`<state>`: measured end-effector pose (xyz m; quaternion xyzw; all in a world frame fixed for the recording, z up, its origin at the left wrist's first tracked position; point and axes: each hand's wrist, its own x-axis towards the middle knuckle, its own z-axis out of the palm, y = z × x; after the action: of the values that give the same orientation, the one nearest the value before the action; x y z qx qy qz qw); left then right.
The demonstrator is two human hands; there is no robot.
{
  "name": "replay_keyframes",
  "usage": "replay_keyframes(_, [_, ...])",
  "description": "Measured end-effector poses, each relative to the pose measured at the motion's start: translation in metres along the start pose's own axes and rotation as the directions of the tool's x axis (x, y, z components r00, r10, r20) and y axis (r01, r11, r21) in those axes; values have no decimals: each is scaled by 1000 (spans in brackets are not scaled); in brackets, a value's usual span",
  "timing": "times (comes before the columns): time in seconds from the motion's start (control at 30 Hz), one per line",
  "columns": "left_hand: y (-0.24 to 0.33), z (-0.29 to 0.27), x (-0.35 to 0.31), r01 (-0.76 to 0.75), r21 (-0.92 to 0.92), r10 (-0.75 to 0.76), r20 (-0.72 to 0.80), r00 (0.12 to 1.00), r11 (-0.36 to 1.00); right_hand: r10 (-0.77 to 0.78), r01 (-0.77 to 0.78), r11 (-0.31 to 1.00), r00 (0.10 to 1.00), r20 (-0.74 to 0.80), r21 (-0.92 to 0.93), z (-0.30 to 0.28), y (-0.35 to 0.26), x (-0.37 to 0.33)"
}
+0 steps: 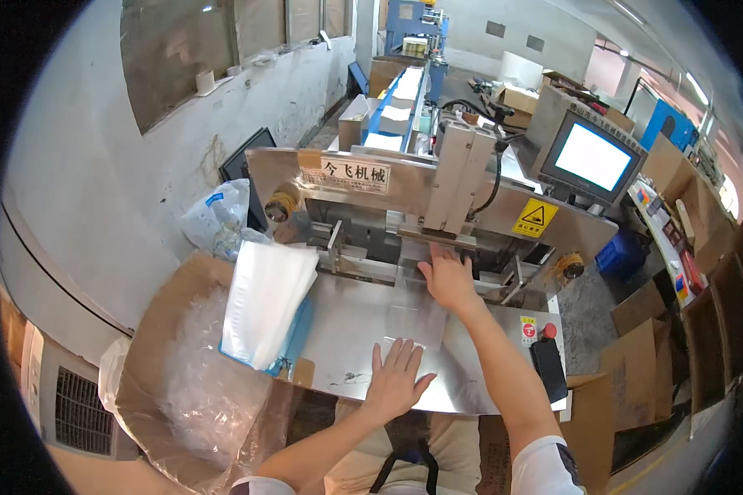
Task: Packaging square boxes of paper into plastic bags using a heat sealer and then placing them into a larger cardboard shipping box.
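My left hand (396, 381) lies with its fingers spread on the near part of a steel worktop (343, 318), holding nothing. Farther off, my right hand (451, 279) reaches toward the metal bar (436, 237) of a machine, fingers stretched out and thumb apart. Its fingertips are close to the bar and partly hidden. Under and beside this hand a clear plastic bag (419, 318) lies flat, its outline faint against the steel. To the left, a fanned stack of whitish plastic bags (266, 301) rests on a blue holder (300, 326).
A large carton (153, 330) full of clear plastic stands at the left. A black phone (548, 369) and a red button (549, 330) sit at the worktop's right edge. Behind stand a lit screen (593, 162) and a blue conveyor (400, 111) carrying white items.
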<state>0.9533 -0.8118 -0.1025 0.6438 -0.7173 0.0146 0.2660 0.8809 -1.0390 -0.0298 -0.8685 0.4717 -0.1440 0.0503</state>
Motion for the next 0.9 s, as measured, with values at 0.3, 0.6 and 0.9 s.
replay_keyframes(0.3, [3, -4, 0, 37, -66, -33, 51, 998, 997, -57, 56, 996, 998, -11, -71, -12, 7, 9])
replay_keyframes(0.6, [-18, -5, -21, 131, -322, -251, -368, 895, 938, -103, 187, 823, 978, -183, 536, -62, -2, -131])
replay_keyframes(0.9, [-16, 5, -14, 88, -321, -197, -325, 925, 943, -311, -226, 680, 772, 554, 697, 23, -38, -377])
